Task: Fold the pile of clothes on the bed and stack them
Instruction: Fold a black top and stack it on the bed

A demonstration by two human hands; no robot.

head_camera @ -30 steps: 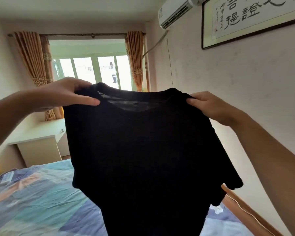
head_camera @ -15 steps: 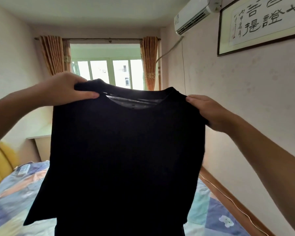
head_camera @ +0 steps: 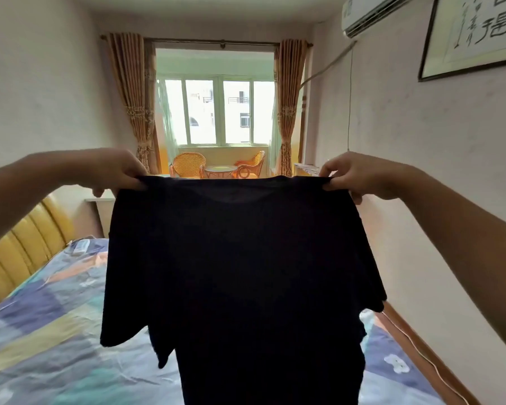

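Head-worn view — faces forward toward the window, eye-level.

T-shirt hanging between both hands, above bed, window behind

At the upper right of your view, a framed scroll on the wall carries large brush-written Chinese characters, cut off by the frame edge and not reliably legible. You have no other readable text.

Black T-shirt between both hands
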